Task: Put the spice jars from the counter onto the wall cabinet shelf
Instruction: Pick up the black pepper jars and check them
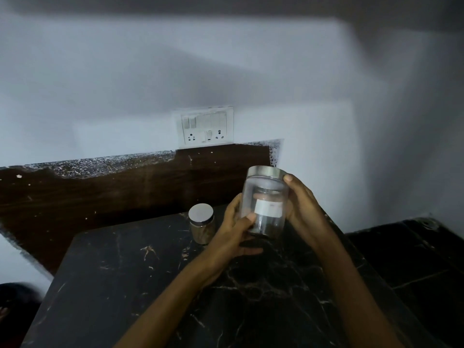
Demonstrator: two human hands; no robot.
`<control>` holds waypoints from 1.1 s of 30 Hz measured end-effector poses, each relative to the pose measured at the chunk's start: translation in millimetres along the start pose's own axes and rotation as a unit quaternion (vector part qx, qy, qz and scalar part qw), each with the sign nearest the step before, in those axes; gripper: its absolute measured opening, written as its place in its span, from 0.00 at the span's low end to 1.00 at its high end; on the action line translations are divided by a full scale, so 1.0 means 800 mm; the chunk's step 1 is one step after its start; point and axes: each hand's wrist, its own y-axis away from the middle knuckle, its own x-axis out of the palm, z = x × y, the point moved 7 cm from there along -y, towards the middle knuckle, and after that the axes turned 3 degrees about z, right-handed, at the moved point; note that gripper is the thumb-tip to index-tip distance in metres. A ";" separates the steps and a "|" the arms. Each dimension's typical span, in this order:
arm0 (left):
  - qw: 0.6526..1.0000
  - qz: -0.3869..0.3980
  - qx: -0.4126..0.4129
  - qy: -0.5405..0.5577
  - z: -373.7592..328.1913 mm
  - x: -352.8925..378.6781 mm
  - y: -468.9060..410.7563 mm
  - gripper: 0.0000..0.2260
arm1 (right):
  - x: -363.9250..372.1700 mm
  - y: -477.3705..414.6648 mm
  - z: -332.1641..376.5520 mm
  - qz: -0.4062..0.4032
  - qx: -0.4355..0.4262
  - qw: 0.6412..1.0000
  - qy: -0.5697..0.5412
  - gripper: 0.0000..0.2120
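Jar, clear glass, steel lid, white label, nearly empty, grasped off the counter by left hand and right hand; second jar stands just left.

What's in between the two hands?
A clear jar with a steel lid and white label. The left hand and right hand grip its sides, seen in the head view.

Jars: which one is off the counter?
The taller clear jar with the white label, gripped by the left hand and right hand; the shorter jar stands on the counter.
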 end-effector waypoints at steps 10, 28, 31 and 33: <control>0.998 -0.046 0.016 0.034 -0.008 0.007 0.008 0.26 | 0.016 0.008 0.001 0.021 -0.029 0.999 0.034 0.19; 0.997 -0.049 -0.016 0.064 0.003 0.008 0.003 0.32 | 0.022 0.004 0.011 0.004 -0.044 0.997 -0.060 0.09; 0.994 -0.005 -0.038 0.104 0.004 0.011 0.003 0.26 | 0.026 0.002 0.014 0.030 -0.024 0.996 -0.084 0.13; 0.992 -0.003 -0.056 0.110 0.005 0.010 0.003 0.26 | 0.022 0.002 0.017 0.020 -0.021 0.996 -0.087 0.14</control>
